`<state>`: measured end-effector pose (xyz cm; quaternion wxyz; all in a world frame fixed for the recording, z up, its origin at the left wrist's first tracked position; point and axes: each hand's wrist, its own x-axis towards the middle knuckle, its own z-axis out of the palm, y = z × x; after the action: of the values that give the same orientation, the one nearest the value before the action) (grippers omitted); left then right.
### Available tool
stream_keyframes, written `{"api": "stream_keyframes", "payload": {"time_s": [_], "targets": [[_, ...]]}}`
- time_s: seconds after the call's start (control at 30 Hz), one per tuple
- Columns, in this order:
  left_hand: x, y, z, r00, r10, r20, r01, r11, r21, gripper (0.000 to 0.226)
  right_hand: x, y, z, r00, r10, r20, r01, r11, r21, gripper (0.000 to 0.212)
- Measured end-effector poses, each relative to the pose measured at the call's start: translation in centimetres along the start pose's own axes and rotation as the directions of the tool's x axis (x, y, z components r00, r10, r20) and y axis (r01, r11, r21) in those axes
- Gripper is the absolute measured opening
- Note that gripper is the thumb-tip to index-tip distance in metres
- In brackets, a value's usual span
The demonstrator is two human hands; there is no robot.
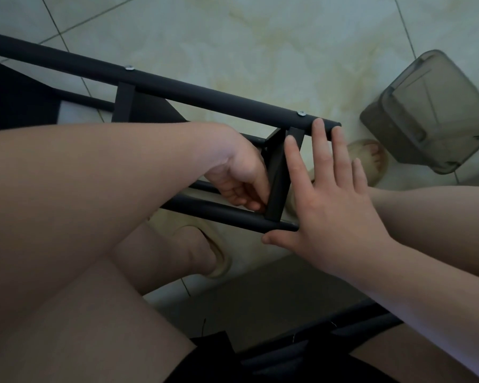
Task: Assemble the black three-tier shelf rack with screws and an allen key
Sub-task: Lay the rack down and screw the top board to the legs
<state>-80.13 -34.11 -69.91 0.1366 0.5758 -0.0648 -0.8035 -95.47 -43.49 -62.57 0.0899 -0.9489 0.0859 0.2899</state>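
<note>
Rack (pixel 125 103) lies on its side across the lap. The screw head (pixel 129 68) on the upper tube (pixel 205 95) looks seated, well clear of all fingers. Left hand (pixel 238 175): fingers (pixel 241 199) curled together, tips tucked against the foot of the crossbar (pixel 278 175) where it meets the lower tube (pixel 227 214). Can't tell if they pinch a screw, the allen key or nothing, the palm hides it. Second screw head (pixel 301 114) sits just beyond the right index fingertip. Right hand (pixel 335 205): flat, fingers (pixel 320 139) straight and spread, tips on the upper tube end, thumb against the lower tube end. It's bracing, not gripping. Grey tub (pixel 432 111) on the floor, well past the right fingertips. Likely step: fastening the lower crossbar joint. To do it well, have the right hand squeeze both tubes so the holes line up. Start the screw by fingertip, straight in, then use the key. Leave final tightening until the frame sits square.
</note>
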Motion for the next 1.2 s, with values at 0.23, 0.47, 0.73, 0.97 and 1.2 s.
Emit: {"api": "stream_keyframes", "payload": {"time_s": [0.23,0.47,0.73,0.97,1.2], "targets": [[0.3,0.2,-0.1,1.0,-0.017,0.011,0.017,1.0,-0.022,0.011,0.1,-0.1,-0.1,1.0,-0.005,0.013,0.005,1.0,0.008,0.141],[0.2,0.0,-0.2,0.999,-0.03,0.034,0.031,0.999,-0.043,0.011,0.1,-0.1,-0.2,1.0,-0.006,0.014,0.006,1.0,0.018,0.14],[0.4,0.2,-0.1,1.0,-0.026,0.012,0.027,0.999,-0.033,0.01,0.1,-0.1,-0.2,1.0,-0.006,0.011,0.005,1.0,0.017,0.141],[0.5,0.1,-0.2,0.999,-0.027,0.016,0.028,0.999,-0.035,0.01,0.2,-0.1,-0.1,1.0,-0.007,-0.022,0.006,1.0,-0.008,0.143],[0.5,0.0,-0.4,0.998,-0.041,0.039,0.042,0.999,-0.014,0.009,1.2,0.4,-0.5,0.999,-0.022,-0.026,0.021,0.998,-0.058,0.155]]}}
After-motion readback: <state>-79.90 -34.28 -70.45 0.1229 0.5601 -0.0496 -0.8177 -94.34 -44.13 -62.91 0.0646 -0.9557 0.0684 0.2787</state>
